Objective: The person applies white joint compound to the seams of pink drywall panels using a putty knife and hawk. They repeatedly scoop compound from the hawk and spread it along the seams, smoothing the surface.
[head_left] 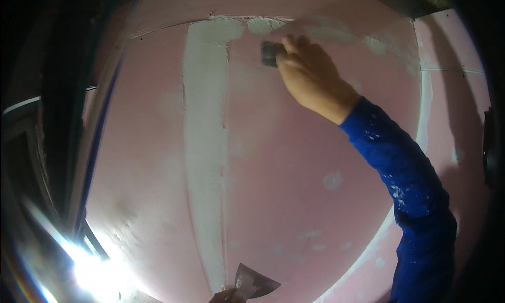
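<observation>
My right hand point(314, 77), in a blue sleeve with white spatters, is raised to the upper part of a pink wallboard point(294, 166). Its fingers are closed round a putty knife point(269, 54), whose grey blade lies at the board's surface; the handle is hidden in the hand. Low in the picture, my left hand point(223, 296) shows only in part. It grips a wider putty knife point(256, 282) with a flared blade pointing up and right. A pale band of filler point(205, 140) runs down the board left of my right hand.
Fresh filler point(264, 24) lies along the horizontal seam above. Dried patches point(332, 181) dot the board. A curved pale seam point(363, 261) borders the right side. At lower left a bright lamp point(97, 274) glares beside a long upright frame point(97, 145).
</observation>
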Demonstrator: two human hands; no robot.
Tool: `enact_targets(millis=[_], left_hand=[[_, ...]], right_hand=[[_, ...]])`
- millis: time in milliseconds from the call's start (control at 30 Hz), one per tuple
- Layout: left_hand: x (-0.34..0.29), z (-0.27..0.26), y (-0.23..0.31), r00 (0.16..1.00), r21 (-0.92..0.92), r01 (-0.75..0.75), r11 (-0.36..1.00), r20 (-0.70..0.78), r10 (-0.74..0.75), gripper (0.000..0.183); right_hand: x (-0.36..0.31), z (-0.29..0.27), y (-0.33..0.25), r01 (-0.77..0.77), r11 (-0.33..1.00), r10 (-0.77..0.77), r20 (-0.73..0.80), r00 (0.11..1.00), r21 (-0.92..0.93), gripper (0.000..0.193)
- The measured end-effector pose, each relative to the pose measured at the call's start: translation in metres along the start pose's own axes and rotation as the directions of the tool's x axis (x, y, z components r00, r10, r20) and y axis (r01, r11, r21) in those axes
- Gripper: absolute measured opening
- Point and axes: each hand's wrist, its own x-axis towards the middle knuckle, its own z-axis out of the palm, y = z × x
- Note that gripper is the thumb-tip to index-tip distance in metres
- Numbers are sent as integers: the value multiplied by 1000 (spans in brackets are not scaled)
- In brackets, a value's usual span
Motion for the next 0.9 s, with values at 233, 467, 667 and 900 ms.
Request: enact_targets(millis=[233,467,667,900], left_hand=[[-13,-6,-17,998,-97,41,994,-51,-46,59],[-2,4,-19,999,-138,17,990,-47,-24,63],[-1,11,-21,999,-90,-2,996,-36,-1,62],[-4,7,-12,999,-69,13,998,-39,-16,61]], right_hand=[[22,11,48,-444,895,446,34,895,-49,21],[74,43,-48,-211,977,210,-81,974,-3,23],[43,17,-11,15,1000,-16,-48,999,-20,28],[29,25,21,57,998,-55,-46,997,40,50]])
